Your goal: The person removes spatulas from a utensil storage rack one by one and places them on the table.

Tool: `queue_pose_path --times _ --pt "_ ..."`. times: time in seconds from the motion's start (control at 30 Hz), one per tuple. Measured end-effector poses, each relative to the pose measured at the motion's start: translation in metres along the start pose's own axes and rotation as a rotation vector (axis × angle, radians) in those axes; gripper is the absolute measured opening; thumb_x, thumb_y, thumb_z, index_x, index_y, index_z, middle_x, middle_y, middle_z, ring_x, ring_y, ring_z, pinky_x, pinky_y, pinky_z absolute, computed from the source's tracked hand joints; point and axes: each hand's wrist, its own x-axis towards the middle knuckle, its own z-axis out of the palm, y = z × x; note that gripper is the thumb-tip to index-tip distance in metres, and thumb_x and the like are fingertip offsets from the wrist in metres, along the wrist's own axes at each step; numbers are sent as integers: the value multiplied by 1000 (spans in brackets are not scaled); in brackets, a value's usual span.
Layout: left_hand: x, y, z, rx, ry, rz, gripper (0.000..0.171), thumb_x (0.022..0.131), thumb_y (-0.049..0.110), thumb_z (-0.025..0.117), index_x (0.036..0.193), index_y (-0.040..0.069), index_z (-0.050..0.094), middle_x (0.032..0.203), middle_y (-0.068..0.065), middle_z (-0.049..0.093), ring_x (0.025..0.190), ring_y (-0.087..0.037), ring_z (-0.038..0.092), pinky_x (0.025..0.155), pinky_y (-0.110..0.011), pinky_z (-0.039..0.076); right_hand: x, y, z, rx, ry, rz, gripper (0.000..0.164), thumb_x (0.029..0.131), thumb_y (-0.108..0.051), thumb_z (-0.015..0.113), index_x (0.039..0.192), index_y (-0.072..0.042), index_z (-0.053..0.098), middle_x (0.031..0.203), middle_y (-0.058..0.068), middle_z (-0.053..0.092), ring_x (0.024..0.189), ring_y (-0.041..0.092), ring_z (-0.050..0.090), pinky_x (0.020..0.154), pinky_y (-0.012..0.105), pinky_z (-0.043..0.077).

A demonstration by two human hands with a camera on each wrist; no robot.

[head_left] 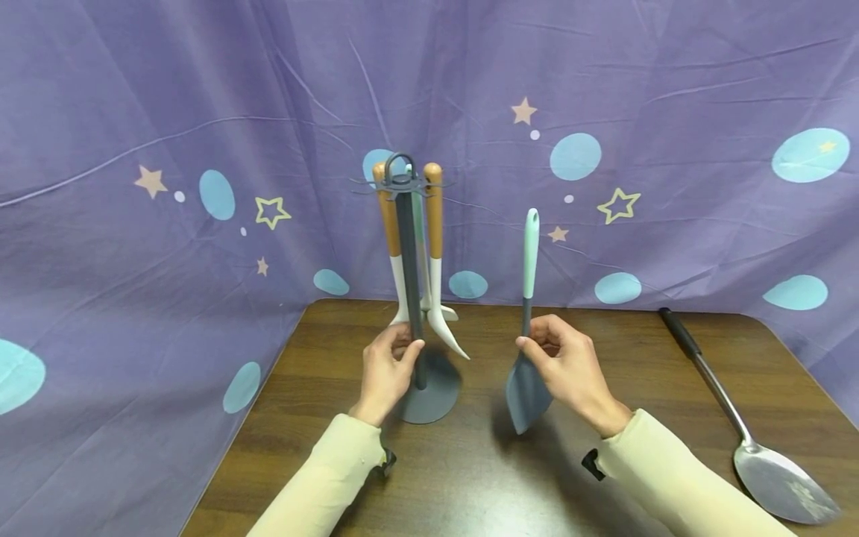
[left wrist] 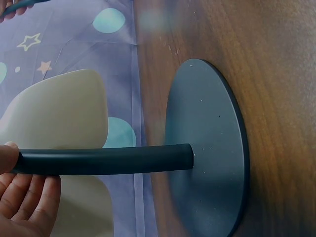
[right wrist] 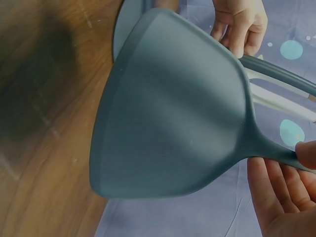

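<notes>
A dark utensil stand (head_left: pixel 411 283) rises over the worktop (head_left: pixel 302 373), and the person's left hand (head_left: pixel 389 369) has its grip closed around the lower post, thumb against fingers. To the right of the stand, well apart from it, a dark-bladed spatula (head_left: pixel 530 257) points its mint handle up and its blade down; the right hand (head_left: pixel 569 365) grips its neck just above the blade. Two wooden-handled white utensils (head_left: pixel 435 224) hang on the stand's far side, with a mint-handled utensil (head_left: pixel 420 224) between them. Far right of the stand, a steel turner (head_left: pixel 781 481) lies flat.
</notes>
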Motion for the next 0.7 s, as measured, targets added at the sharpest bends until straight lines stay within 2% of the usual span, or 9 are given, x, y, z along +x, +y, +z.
queue_pose_path --times 0.07,0.13,0.27,0.37,0.7 --pt "0 0 0 -2 1 -2 19 81 1 74 98 -1 66 88 -11 69 77 -21 68 70 -24 59 -3 2 -4 -5 6 2 12 85 -9 73 93 -8 65 80 -1 67 71 10 63 66 19 54" --pt "0 0 0 -4 1 -4 19 81 1 74 98 0 66 88 -11 69 77 -21 68 70 -24 59 -6 -6 -9 -22 14 -1 12 84 -5 73 92 -5 65 80 2 67 70 11 63 65 17 53" --pt "0 0 0 -8 1 -5 19 81 1 74 99 0 66 88 -11 69 78 -21 68 70 -24 59 -11 -2 -18 -48 25 10 12 83 -6 73 92 -5 65 80 2 67 71 10 63 65 16 53" --pt "0 1 0 -7 1 -3 19 82 2 74 98 0 66 88 -10 69 77 -21 68 70 -25 59 -15 14 -22 -60 31 31 12 84 -11 74 92 -9 65 79 -3 66 71 7 63 65 15 53" --pt "-1 1 0 11 7 1 19 81 1 74 98 0 65 87 -10 68 76 -20 68 69 -24 59 -26 26 -37 -131 41 47 13 82 -9 75 91 -9 65 79 -4 67 73 3 63 67 12 53"
